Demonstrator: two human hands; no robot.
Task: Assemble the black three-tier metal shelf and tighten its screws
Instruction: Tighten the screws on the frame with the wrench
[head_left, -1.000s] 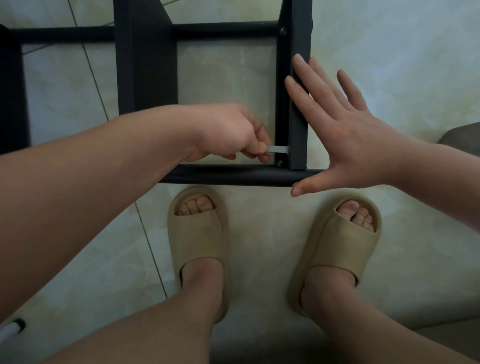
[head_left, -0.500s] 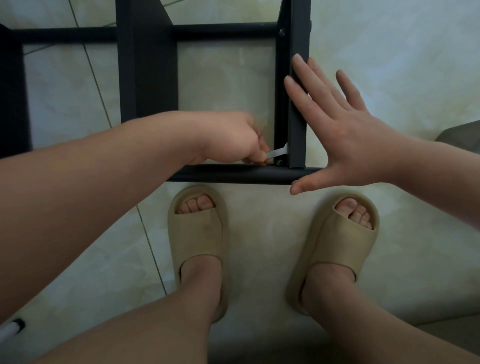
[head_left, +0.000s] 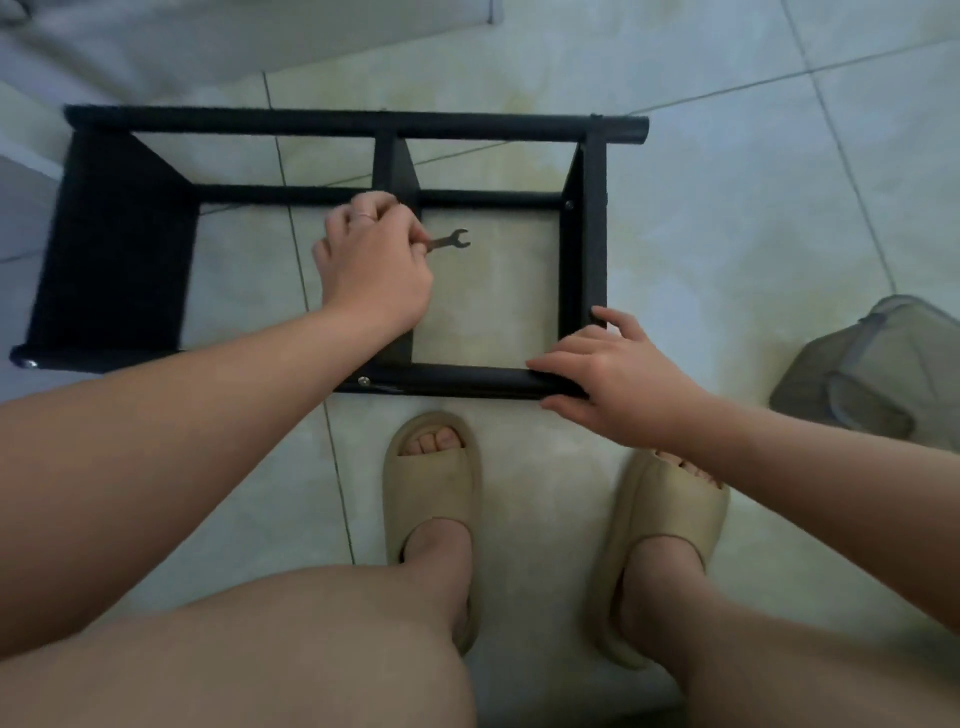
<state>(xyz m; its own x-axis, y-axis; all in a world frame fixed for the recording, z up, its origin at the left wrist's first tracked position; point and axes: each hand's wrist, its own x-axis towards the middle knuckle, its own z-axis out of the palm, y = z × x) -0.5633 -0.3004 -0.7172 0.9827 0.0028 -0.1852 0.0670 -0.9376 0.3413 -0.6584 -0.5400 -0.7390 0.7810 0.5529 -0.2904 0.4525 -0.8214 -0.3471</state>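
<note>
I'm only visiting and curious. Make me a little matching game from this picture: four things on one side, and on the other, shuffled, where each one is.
1. wrench
2. right hand
3. sandals
4. grey bag

a. beige, being worn
b. holding the near right corner of the shelf
c. on the floor, far right
d. pinched in the left hand

Pairs: 1-d, 2-b, 3-a, 4-c

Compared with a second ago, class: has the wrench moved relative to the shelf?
Yes. The wrench, in the left hand, has left the near-right corner of the shelf and is now further left, beside the middle panel.
</note>
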